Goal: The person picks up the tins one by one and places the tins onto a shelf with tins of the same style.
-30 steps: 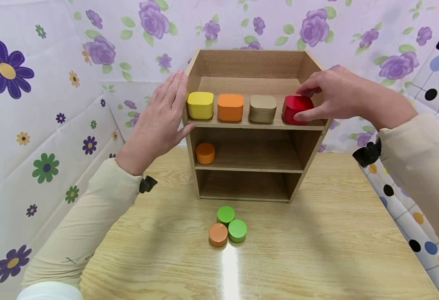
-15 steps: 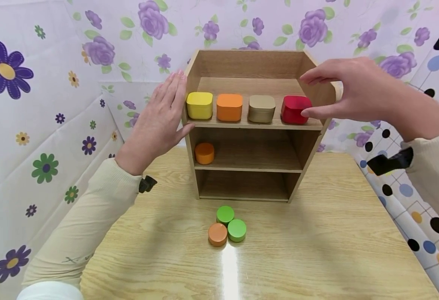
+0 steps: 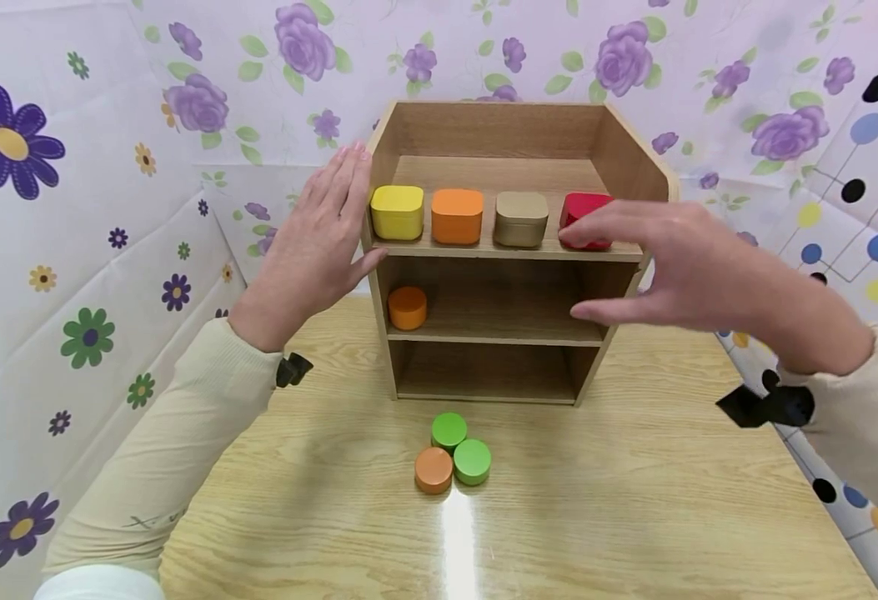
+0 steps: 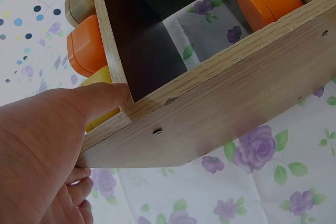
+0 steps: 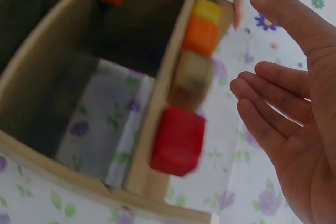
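Note:
My left hand (image 3: 314,233) rests flat along the left side of a small wooden shelf (image 3: 484,129), its thumb at the front edge. On the top board stand a yellow box (image 3: 398,212), an orange box (image 3: 457,217), a tan box (image 3: 520,219) and a red box (image 3: 584,204) in a row. My right hand (image 3: 697,275) hovers in front of the shelf's right side, thumb and fingers spread apart, holding nothing. It partly covers the red box in the head view; the right wrist view shows a gap between that hand and the red box (image 5: 178,140).
A round orange container (image 3: 407,308) stands at the left of the middle shelf. On the table (image 3: 296,517) before the shelf, two green round containers (image 3: 472,462) and a brown-orange one (image 3: 433,470) sit close together. Flower-patterned cloth (image 3: 476,50) hangs behind.
My right hand has let go of the red box, drawn back to the right, then come down in front of the shelf. The left hand has stayed put.

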Demonstrator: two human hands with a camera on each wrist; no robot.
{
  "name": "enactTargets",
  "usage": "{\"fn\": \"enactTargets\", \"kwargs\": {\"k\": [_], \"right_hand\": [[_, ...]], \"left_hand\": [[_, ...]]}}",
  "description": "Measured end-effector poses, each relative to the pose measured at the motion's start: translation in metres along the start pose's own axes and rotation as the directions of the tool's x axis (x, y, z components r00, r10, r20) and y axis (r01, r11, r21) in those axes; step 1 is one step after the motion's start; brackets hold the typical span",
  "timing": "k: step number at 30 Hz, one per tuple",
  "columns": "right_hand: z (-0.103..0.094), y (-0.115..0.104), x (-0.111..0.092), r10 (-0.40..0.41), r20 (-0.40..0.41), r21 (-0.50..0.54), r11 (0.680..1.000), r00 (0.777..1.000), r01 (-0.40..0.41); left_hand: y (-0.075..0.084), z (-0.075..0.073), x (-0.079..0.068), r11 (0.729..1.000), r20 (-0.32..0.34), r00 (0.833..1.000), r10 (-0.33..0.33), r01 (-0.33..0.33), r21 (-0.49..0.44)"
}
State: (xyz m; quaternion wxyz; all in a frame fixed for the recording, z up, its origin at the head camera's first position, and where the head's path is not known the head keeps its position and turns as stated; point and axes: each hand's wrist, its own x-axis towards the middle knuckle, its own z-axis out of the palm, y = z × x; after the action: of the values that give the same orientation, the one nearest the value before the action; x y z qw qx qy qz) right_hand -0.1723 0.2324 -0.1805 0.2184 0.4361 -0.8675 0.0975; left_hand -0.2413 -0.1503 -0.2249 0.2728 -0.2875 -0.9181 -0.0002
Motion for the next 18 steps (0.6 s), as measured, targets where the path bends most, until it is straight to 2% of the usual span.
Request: {"fn": "enactTargets", "kwargs": {"k": [7, 14, 18], "right_hand": [[0.037, -0.009, -0.011, 0.017, 0.085, 0.104, 0.994, 0.996, -0.026], [0.077, -0.012, -0.021, 0.079, 0.204, 0.177, 0.977, 0.976, -0.116], [0.101, -0.011, -0.029, 0.087, 0.233, 0.224, 0.964, 0.969, -0.140]], "left_hand": [[0.000, 0.000, -0.001, 1.000, 0.002, 1.000, -0.001, 0.001, -0.002], [-0.001, 0.001, -0.001, 1.000, -0.003, 1.000, 0.003, -0.003, -0.003], [-0.001, 0.001, -0.001, 1.000, -0.006, 1.000, -0.001, 0.001, -0.009]]}}
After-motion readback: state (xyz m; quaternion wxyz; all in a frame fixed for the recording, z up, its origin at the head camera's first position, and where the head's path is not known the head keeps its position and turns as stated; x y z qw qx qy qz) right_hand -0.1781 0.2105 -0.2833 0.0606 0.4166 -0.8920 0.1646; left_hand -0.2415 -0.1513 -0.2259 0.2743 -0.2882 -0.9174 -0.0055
